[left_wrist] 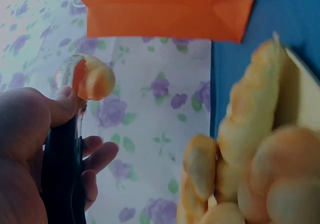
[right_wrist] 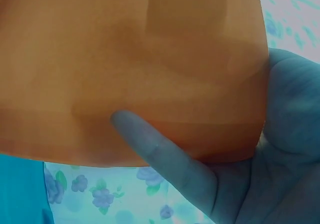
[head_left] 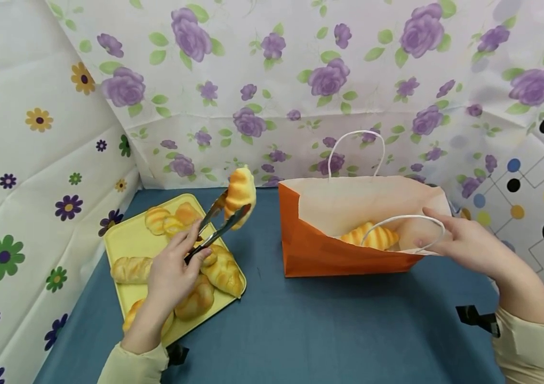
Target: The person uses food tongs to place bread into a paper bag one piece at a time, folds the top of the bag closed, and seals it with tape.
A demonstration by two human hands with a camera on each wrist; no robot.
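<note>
My left hand (head_left: 171, 274) grips a pair of black-handled metal tongs (head_left: 230, 223). A small golden croissant-shaped bread roll (head_left: 240, 193) is pinched between the tong tips, raised beyond the tray's far right corner. In the left wrist view the thumb presses along the tongs (left_wrist: 62, 159), and the roll (left_wrist: 97, 79) shows at their end. My right hand (head_left: 473, 244) holds the right side of an orange paper bag (head_left: 344, 262), whose mouth gapes open. One digit (right_wrist: 165, 151) lies against the bag's outer face in the right wrist view. Inside the bag lies a striped bread roll (head_left: 359, 234).
A yellow tray (head_left: 128, 240) with several breads stands on the blue tabletop (head_left: 272, 330) at the left. White looped handles (head_left: 356, 132) rise from the bag. Flower-patterned sheets (head_left: 253, 64) hang behind and beside the table.
</note>
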